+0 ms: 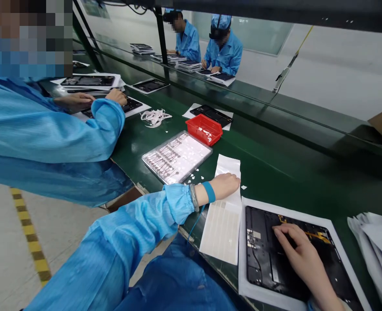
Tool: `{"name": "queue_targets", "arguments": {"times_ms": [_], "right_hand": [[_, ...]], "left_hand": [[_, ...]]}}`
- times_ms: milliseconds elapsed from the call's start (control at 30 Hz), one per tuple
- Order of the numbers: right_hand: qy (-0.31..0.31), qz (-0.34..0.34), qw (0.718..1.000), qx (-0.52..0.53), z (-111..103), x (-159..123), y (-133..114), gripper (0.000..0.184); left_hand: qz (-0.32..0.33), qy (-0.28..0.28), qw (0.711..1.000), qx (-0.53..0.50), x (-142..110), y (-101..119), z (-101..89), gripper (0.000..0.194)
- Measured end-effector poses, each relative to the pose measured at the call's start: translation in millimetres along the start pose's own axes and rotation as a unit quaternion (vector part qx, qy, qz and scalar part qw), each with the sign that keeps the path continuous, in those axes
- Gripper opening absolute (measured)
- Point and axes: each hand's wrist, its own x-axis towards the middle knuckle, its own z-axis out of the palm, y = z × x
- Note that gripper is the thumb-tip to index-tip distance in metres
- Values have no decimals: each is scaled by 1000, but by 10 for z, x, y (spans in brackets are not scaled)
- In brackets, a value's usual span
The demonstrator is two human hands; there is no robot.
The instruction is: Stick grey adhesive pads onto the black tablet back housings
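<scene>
Co-worker's sleeve (90, 134): near the clear tray (195, 149) – a stray elbow could knock its wired parts out of line.
White scraps (202, 177): loose between tray and wrist; could stick to a cuff and travel.
Blue cord (195, 224): runs from the wristband beside the strip sheet (221, 233); could snag and drag it.
Left hand (226, 185): fingers curled over the sheet's upper part; can't tell if it pinches anything. A hard pull could skew the sheet.
Black panel (264, 263): on white backing, right of the sheet, under the right hand.
Right hand (303, 255): thumb and forefinger tips close together at the panel – grip unclear. A slip could catch the orange ribbons (323, 237).
</scene>
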Motion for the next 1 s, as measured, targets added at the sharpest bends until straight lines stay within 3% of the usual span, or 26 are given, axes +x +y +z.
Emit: {"name": "queue_targets", "arguments": {"times_ms": [133,233,367,467,567,667,833,1000], "right_hand": [[10,-6,1000,-6,-28,31,-83,34],[-9,1,1000,-6,-110,100,-194,36],[-12,-14,1000,-15,-271,213,-348,36],[-22,-52,998,-21,-309,271,-432,34],[-50,-94,994,-18,-230,305,-521,31],[-94,-125,988,-16,-125,345,-659,27],[-167,-169,971,-24,-88,491,-1015,21],[-207,-198,958,-36,-2,634,-1415,21]], "left_hand": [[-52,-49,997,-5,-5,-40,-188,22],[-84,-31,996,-10,-99,-165,-491,19],[-160,-2,987,31,-458,-529,-944,20],[-239,7,969,70,-844,-841,-1143,24],[-265,-19,961,79,-1174,-1026,-1174,23],[-243,-53,966,65,-1354,-1027,-1107,18],[-212,-73,974,43,-1408,-906,-1009,17],[-199,-66,977,30,-1363,-798,-1046,17]]}}
